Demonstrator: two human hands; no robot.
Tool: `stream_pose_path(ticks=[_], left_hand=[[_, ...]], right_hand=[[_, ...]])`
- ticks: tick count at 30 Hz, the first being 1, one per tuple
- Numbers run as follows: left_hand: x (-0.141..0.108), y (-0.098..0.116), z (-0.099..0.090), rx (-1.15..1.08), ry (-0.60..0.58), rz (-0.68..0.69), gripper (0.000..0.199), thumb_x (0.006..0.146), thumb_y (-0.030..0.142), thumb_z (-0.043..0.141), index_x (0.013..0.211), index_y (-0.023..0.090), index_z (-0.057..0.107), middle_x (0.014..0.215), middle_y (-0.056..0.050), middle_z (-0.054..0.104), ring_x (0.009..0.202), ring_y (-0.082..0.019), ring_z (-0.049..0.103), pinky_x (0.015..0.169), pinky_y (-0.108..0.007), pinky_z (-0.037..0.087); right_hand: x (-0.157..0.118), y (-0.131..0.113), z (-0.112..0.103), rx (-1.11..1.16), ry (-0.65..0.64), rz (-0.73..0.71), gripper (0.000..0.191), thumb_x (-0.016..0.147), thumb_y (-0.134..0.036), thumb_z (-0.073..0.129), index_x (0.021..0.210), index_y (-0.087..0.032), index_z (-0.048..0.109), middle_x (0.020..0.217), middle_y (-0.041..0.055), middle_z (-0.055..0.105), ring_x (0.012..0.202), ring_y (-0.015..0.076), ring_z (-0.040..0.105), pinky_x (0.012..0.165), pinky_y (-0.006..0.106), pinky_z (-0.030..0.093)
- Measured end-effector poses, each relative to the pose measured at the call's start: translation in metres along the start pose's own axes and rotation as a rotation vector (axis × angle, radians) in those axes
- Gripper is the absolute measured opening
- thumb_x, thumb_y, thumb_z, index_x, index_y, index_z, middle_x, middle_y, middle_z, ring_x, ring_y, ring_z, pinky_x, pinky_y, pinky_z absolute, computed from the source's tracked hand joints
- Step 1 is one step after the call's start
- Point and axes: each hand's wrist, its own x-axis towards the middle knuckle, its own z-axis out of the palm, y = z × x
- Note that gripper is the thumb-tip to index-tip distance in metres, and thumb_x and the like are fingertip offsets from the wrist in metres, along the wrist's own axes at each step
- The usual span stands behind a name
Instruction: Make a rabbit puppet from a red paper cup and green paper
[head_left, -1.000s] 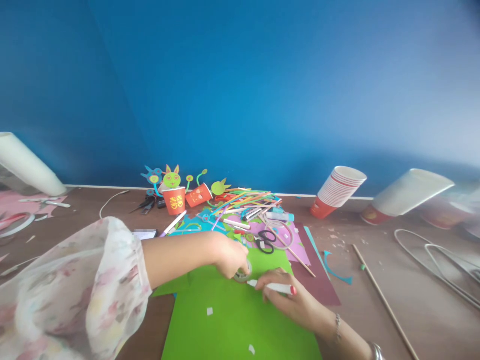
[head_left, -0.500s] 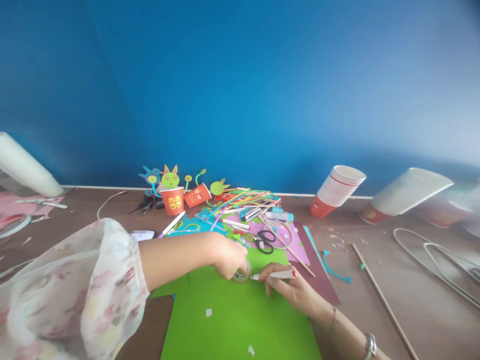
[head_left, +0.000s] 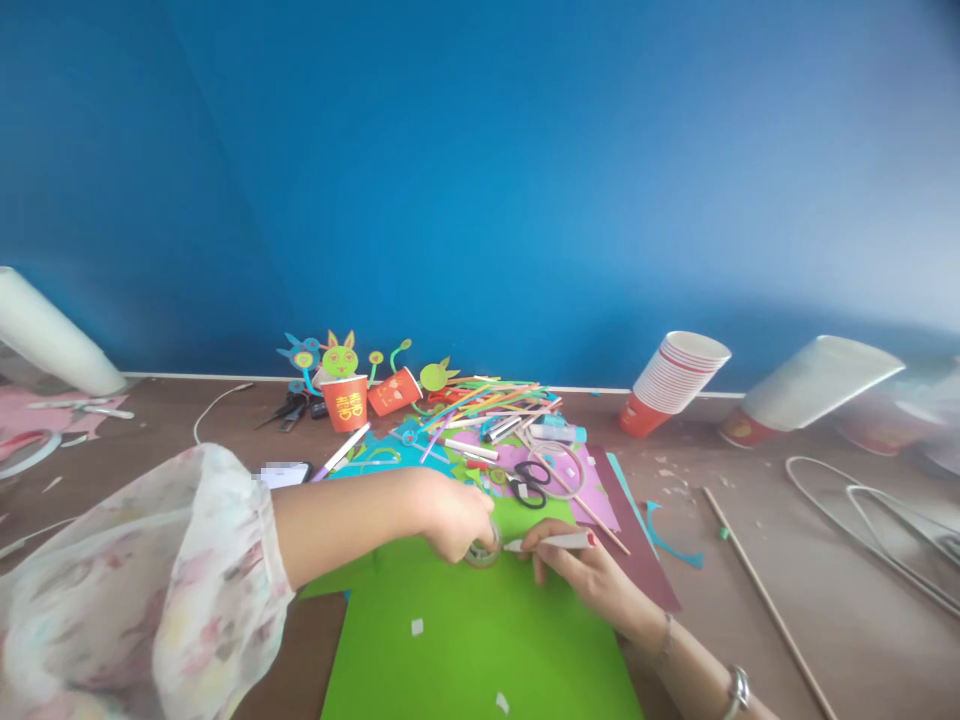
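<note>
My left hand (head_left: 459, 520) is closed on a small roll of tape (head_left: 481, 552), pressing it flat against a green sheet of paper (head_left: 480, 640). In my right hand (head_left: 566, 560) is a white marker (head_left: 566, 541) with a red end, its tip at the right edge of the roll. Two small white scraps lie on the green paper nearer to me. Just beyond my hands rest black-handled scissors (head_left: 531, 485) on pink paper (head_left: 600, 505).
A heap of coloured strips (head_left: 495, 400) and red paper cups (head_left: 346, 403) with paper animal figures stand at the back. Stacked cups (head_left: 675, 385) lean at right, near a wooden stick (head_left: 765, 600) and a cable (head_left: 862, 520). A phone (head_left: 283, 475) lies by my left sleeve.
My right hand and the marker have shifted slightly along the rim of the tape roll. My left hand stays on the roll, while its sleeve has moved a little left.
</note>
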Motion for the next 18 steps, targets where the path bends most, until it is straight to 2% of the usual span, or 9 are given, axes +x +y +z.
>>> stream_pose_path(ticks=[3,5,7,8,10,12,15,18], left_hand=[[-0.004,0.003,0.006,-0.04,0.051,-0.025,0.05,0.068,0.006,0.052,0.111,0.03,0.061,0.106,-0.006,0.057,0.093,-0.023,0.058,0.057,-0.026,0.041],[-0.006,0.007,0.015,-0.084,0.128,-0.06,0.043,0.073,0.008,0.048,0.109,0.027,0.06,0.107,-0.006,0.054,0.094,-0.022,0.057,0.066,-0.027,0.045],[-0.004,0.012,0.029,-0.215,0.338,-0.141,0.027,0.079,0.014,0.047,0.102,0.022,0.059,0.108,-0.007,0.052,0.095,-0.021,0.057,0.076,-0.031,0.046],[-0.002,0.014,0.037,-0.267,0.446,-0.179,0.023,0.08,0.021,0.053,0.103,0.019,0.056,0.11,-0.008,0.051,0.098,-0.022,0.055,0.081,-0.032,0.045],[0.007,0.018,0.054,-0.33,0.586,-0.273,0.038,0.074,0.034,0.067,0.104,0.016,0.052,0.112,-0.01,0.05,0.103,-0.025,0.052,0.085,-0.034,0.045],[0.018,0.021,0.07,-0.311,0.67,-0.36,0.052,0.067,0.039,0.074,0.106,0.014,0.05,0.108,-0.011,0.053,0.099,-0.027,0.051,0.085,-0.039,0.044],[0.028,0.022,0.083,-0.288,0.741,-0.379,0.052,0.071,0.027,0.071,0.115,0.014,0.046,0.106,-0.01,0.057,0.098,-0.027,0.052,0.085,-0.041,0.044],[0.02,0.02,0.088,-0.324,0.849,-0.41,0.049,0.072,0.019,0.066,0.116,0.016,0.045,0.107,-0.009,0.059,0.099,-0.025,0.054,0.085,-0.038,0.045]], right_hand=[[-0.001,-0.007,-0.003,0.082,0.03,0.038,0.032,0.088,-0.047,0.047,0.087,-0.019,0.063,0.062,0.003,0.061,0.083,0.0247,0.061,0.076,0.036,0.044],[-0.001,-0.01,-0.004,0.136,0.063,0.063,0.027,0.088,-0.042,0.048,0.085,-0.02,0.063,0.062,0.0017,0.061,0.087,0.0246,0.062,0.082,0.036,0.043],[0.0,-0.011,-0.005,0.181,0.104,0.079,0.023,0.087,-0.038,0.048,0.083,-0.021,0.063,0.06,0.0003,0.06,0.086,0.0237,0.063,0.084,0.036,0.042],[0.0,-0.01,-0.005,0.202,0.124,0.085,0.021,0.087,-0.036,0.049,0.082,-0.021,0.063,0.059,-0.0003,0.06,0.084,0.0232,0.063,0.083,0.036,0.042],[0.001,-0.007,-0.005,0.243,0.15,0.089,0.019,0.086,-0.034,0.05,0.082,-0.02,0.062,0.058,-0.0012,0.059,0.08,0.0224,0.063,0.082,0.035,0.042],[0.001,-0.003,-0.004,0.282,0.15,0.082,0.02,0.086,-0.034,0.049,0.083,-0.02,0.062,0.057,-0.0017,0.059,0.078,0.0221,0.063,0.081,0.035,0.041],[0.001,0.002,-0.003,0.318,0.146,0.082,0.021,0.086,-0.035,0.049,0.083,-0.02,0.062,0.056,-0.0023,0.057,0.076,0.0223,0.063,0.081,0.036,0.04],[-0.002,0.001,-0.004,0.294,0.167,0.092,0.023,0.086,-0.036,0.049,0.089,-0.02,0.064,0.058,-0.0013,0.059,0.076,0.0229,0.062,0.081,0.037,0.04]])
